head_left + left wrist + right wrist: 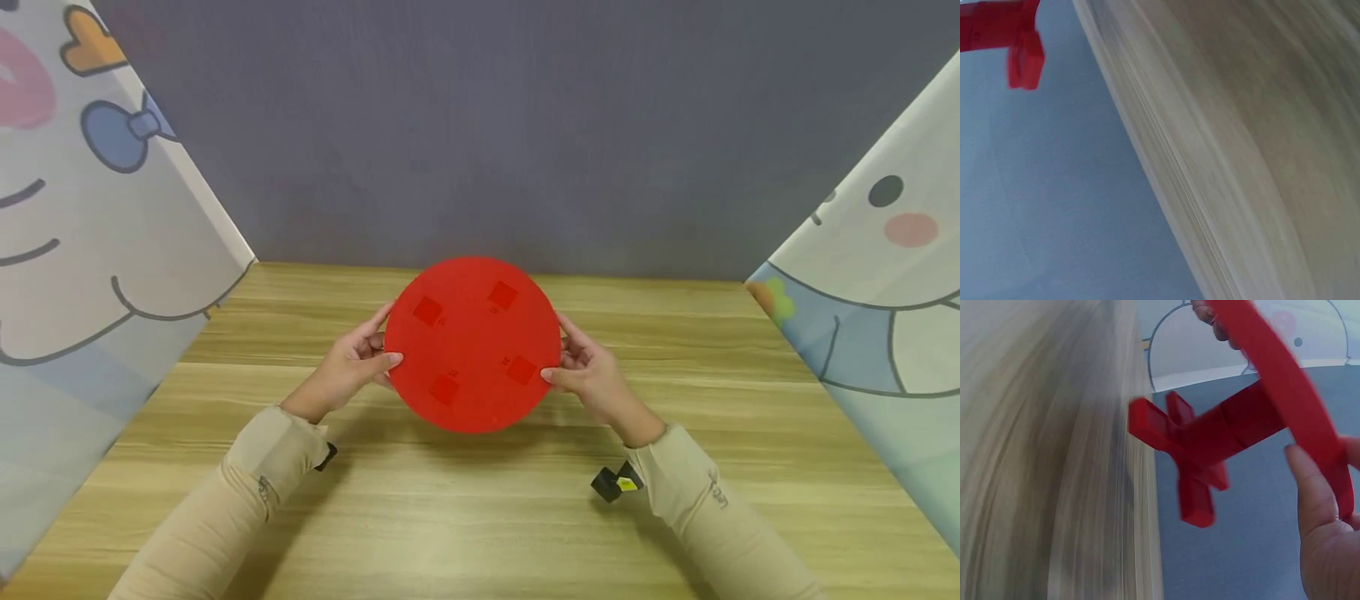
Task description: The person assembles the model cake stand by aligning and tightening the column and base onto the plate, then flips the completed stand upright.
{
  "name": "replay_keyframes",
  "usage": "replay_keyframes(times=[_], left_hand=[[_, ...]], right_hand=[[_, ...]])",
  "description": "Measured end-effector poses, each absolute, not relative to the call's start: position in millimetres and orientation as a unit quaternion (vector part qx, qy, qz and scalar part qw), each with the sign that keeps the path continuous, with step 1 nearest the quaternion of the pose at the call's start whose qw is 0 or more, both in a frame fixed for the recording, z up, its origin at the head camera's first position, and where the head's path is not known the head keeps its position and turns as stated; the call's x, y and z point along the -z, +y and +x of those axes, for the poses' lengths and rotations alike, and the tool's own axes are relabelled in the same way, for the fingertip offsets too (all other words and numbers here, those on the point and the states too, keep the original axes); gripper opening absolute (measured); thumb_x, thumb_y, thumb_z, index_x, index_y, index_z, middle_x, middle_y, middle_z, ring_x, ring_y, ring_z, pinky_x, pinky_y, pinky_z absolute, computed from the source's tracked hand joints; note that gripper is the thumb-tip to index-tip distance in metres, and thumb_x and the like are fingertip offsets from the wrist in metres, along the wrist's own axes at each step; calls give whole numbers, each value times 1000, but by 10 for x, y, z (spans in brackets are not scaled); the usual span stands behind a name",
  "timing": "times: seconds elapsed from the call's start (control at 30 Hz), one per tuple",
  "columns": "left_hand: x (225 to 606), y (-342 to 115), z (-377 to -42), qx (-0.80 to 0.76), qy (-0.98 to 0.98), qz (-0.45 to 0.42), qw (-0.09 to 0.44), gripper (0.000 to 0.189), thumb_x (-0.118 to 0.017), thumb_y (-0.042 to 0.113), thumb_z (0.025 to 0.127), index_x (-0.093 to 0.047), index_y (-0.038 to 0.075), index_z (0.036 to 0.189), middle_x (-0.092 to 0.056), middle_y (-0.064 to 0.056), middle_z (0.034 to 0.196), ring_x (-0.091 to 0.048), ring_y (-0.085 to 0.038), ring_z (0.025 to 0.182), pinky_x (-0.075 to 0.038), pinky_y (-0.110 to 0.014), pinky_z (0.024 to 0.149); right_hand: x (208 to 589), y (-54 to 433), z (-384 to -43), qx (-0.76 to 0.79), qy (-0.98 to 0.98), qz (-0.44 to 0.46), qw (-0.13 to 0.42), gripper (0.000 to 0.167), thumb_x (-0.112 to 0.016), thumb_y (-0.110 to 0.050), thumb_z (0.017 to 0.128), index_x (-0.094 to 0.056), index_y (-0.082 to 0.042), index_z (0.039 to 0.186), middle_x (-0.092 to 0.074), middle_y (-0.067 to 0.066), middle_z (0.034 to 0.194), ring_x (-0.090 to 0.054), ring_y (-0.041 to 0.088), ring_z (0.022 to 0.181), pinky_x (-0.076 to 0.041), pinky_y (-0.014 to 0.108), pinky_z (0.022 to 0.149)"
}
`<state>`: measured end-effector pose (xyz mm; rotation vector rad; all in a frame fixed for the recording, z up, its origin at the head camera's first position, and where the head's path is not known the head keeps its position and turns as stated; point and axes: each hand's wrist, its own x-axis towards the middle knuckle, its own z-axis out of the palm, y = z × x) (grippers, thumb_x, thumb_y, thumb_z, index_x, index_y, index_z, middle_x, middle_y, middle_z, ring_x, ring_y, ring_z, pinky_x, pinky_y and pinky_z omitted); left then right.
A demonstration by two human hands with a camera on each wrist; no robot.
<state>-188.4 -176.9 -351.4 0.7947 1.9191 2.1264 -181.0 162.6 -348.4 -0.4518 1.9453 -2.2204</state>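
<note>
In the head view, a red round-topped pedestal piece (pixel 474 342), like a small one-legged table, is held tilted above the wooden tabletop. Its top face shows square marks with small lettering. My left hand (pixel 352 367) grips its left rim, thumb on top and fingers behind. On the opposite rim my right hand (pixel 592 371) pinches it the same way. From the right wrist, the pedestal piece (pixel 1235 425) shows a thick column and a cross-shaped foot under the disc, with my right hand (pixel 1325 531) at the rim. Only part of the pedestal piece (pixel 1025 59) enters the left wrist view.
The wood-grain tabletop (pixel 465 533) spreads beneath both arms. A dark grey panel (pixel 480 133) stands along its back edge, and cartoon-printed panels rise at the left (pixel 112 250) and right (pixel 900 275). A black wrist device (pixel 617 483) sticks out by the right cuff.
</note>
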Motion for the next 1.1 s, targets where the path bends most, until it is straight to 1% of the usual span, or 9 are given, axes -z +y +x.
replay_keyframes(times=[0.1, 0.2, 0.27, 0.33, 0.47, 0.6, 0.8, 1.1], left_hand=[[3510, -1768, -1869, -751, 602, 245, 116, 75, -49, -13, 92, -7, 2, 153, -64, -2, 106, -69, -16, 82, -58, -34, 61], [3500, -1798, -1839, -785, 555, 232, 149, 80, -46, -17, 89, -2, 3, 153, -60, -5, 110, -68, -16, 79, -58, -31, 60], [3489, -1817, -1817, -800, 531, 225, 166, 83, -45, -19, 87, 0, 4, 153, -59, -6, 110, -67, -15, 78, -58, -30, 60], [3475, -1824, -1802, -807, 520, 219, 176, 85, -45, -19, 86, 1, 4, 153, -58, -7, 110, -67, -15, 80, -58, -31, 62], [3442, -1810, -1798, -813, 511, 202, 194, 87, -45, -18, 85, 4, 6, 153, -56, -8, 113, -67, -17, 86, -58, -32, 66], [3430, -1802, -1818, -816, 502, 195, 207, 89, -44, -19, 84, 7, 7, 153, -54, -8, 118, -66, -18, 89, -58, -31, 68], [3428, -1796, -1847, -815, 503, 198, 209, 91, -45, -19, 84, 9, 6, 152, -54, -8, 118, -66, -17, 88, -58, -31, 67], [3510, -1774, -1857, -803, 529, 174, 211, 87, -43, -19, 85, 5, 6, 153, -55, -7, 114, -66, -15, 87, -57, -30, 69]], right_hand=[[3481, 1609, -1814, 759, 623, -152, 110, 87, -60, 21, 79, -15, 1, 152, -50, 8, 101, -61, 13, 84, -57, 28, 65], [3484, 1576, -1809, 777, 588, -166, 150, 89, -54, 24, 78, -9, 2, 152, -49, 8, 104, -62, 14, 85, -58, 31, 67], [3484, 1560, -1805, 787, 566, -174, 171, 89, -50, 25, 77, -6, 3, 152, -50, 8, 105, -63, 14, 85, -58, 33, 68], [3473, 1553, -1808, 795, 550, -181, 181, 88, -46, 26, 77, -3, 4, 151, -52, 8, 106, -64, 14, 85, -58, 34, 68], [3431, 1563, -1825, 807, 529, -187, 185, 86, -42, 25, 78, -2, 4, 151, -52, 9, 106, -64, 14, 84, -58, 32, 67], [3400, 1578, -1839, 809, 524, -190, 185, 86, -42, 24, 79, 0, 4, 151, -52, 9, 105, -64, 14, 84, -58, 31, 67], [3416, 1575, -1848, 810, 521, -194, 185, 86, -42, 24, 79, 0, 4, 151, -53, 8, 104, -64, 14, 83, -58, 31, 68], [3521, 1579, -1854, 797, 552, -171, 177, 85, -43, 23, 80, -2, 3, 151, -53, 8, 103, -65, 13, 77, -57, 29, 65]])
